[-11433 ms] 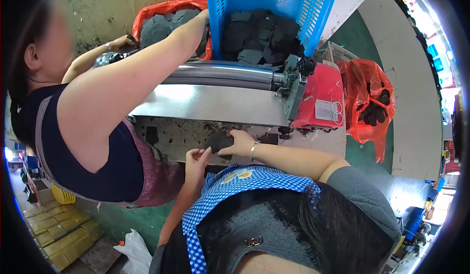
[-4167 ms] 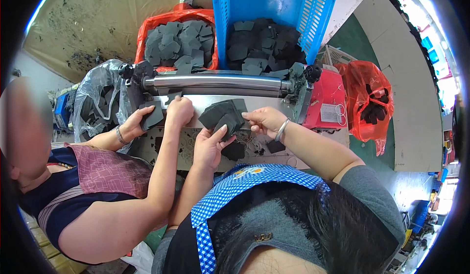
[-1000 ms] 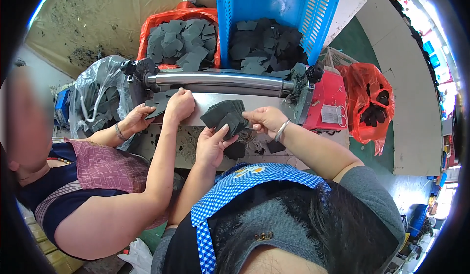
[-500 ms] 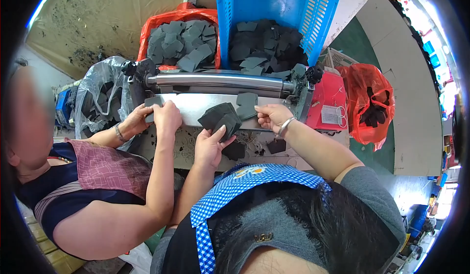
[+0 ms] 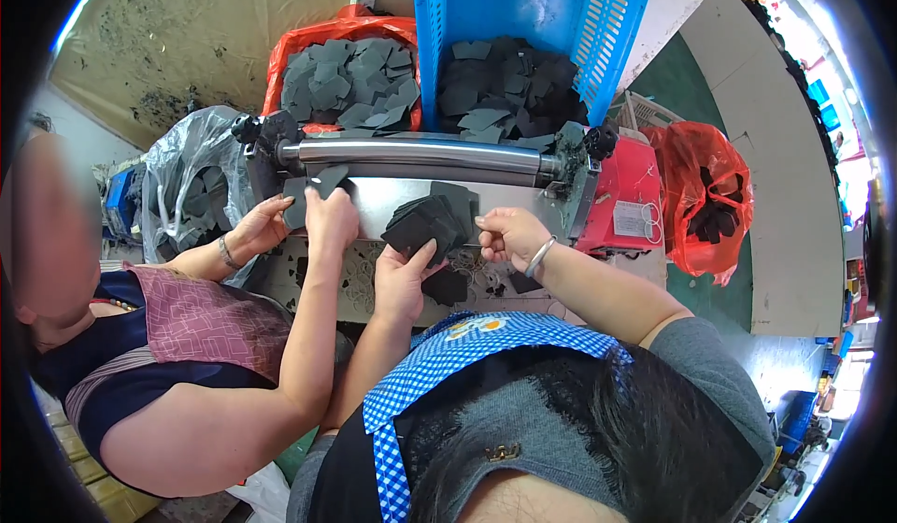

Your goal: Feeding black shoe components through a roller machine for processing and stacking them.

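The person's left hand (image 5: 400, 282) holds a stack of flat dark pieces (image 5: 420, 229), spread a bit like a fan. Its grip is closed on the low end, with the thumb on top. The stack is over the shiny metal plate (image 5: 378, 207), between the roller (image 5: 420, 155) and the front edge of the worktop (image 5: 357, 285).

The right hand (image 5: 516, 238) is just beside the stack's right side. Its grip is nearly closed, thumb and finger close together, but I cannot tell if it has hold of a piece. More dark pieces (image 5: 447, 286) lie under the hands, near the worktop's front edge.

On the left, a co-worker's hands (image 5: 331, 219) hold dark pieces too. Behind the roller are a red bag (image 5: 280, 60) and a blue basket (image 5: 528, 0), both with many pieces in them. Another red bag (image 5: 677, 144) is past the worktop's right edge.
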{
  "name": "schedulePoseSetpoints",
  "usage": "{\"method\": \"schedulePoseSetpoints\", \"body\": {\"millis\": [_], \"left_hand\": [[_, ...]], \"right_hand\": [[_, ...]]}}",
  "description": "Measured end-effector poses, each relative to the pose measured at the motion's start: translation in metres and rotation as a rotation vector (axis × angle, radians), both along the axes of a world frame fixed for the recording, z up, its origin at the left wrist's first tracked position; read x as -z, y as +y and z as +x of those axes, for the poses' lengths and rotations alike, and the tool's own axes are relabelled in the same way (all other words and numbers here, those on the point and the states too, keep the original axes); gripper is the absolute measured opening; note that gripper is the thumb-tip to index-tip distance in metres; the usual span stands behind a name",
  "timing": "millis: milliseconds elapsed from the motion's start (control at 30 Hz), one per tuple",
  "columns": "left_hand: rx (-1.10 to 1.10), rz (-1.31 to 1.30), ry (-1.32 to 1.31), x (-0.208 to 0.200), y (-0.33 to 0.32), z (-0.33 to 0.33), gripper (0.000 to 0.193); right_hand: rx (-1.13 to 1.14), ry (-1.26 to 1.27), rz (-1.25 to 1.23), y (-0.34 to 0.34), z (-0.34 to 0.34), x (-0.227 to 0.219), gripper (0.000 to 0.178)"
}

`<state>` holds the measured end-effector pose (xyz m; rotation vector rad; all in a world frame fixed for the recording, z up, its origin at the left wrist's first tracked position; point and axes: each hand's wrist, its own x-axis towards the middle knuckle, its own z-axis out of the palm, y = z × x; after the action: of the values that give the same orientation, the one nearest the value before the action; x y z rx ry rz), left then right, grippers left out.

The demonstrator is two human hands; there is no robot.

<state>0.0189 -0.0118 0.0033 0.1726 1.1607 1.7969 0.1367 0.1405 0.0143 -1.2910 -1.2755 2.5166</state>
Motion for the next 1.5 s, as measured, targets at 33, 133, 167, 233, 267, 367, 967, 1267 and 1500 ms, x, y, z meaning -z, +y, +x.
{"method": "schedulePoseSetpoints", "body": {"millis": [33,133,167,233,267,367,967,1267,1500], "left_hand": [[-0.047,-0.008,0.052,0.002,0.001,0.0,0.025],[-0.079,-0.037,0.042,0.002,-0.001,-0.005,0.024],[-0.078,-0.037,0.043,0.002,-0.001,-0.006,0.024],[-0.067,-0.037,-0.043,0.003,-0.001,-0.006,0.024],[-0.067,-0.037,-0.043,0.004,-0.002,-0.006,0.024],[-0.02,-0.008,-0.09,0.004,-0.002,-0.006,0.024],[0.076,0.056,-0.232,-0.004,-0.001,-0.004,0.024],[-0.025,0.001,-0.147,0.001,-0.001,-0.002,0.019],[0.055,0.012,-0.187,-0.001,0.0,-0.002,0.022]], "right_hand": [[0.078,-0.076,-0.029,-0.001,-0.001,0.0,0.01],[0.073,-0.112,-0.063,0.006,0.0,0.009,0.011],[0.074,-0.111,-0.062,0.01,0.0,0.012,0.011],[0.359,-0.124,-0.003,0.019,-0.002,0.016,0.014],[0.377,-0.034,-0.051,0.024,-0.003,0.014,0.017],[-0.032,0.034,0.136,0.003,-0.006,-0.001,0.018],[0.003,-0.079,0.009,0.007,-0.006,0.009,0.026],[-0.125,0.106,0.036,-0.003,-0.008,-0.003,0.02],[-0.076,-0.09,-0.012,-0.005,-0.005,-0.001,0.022]]}}
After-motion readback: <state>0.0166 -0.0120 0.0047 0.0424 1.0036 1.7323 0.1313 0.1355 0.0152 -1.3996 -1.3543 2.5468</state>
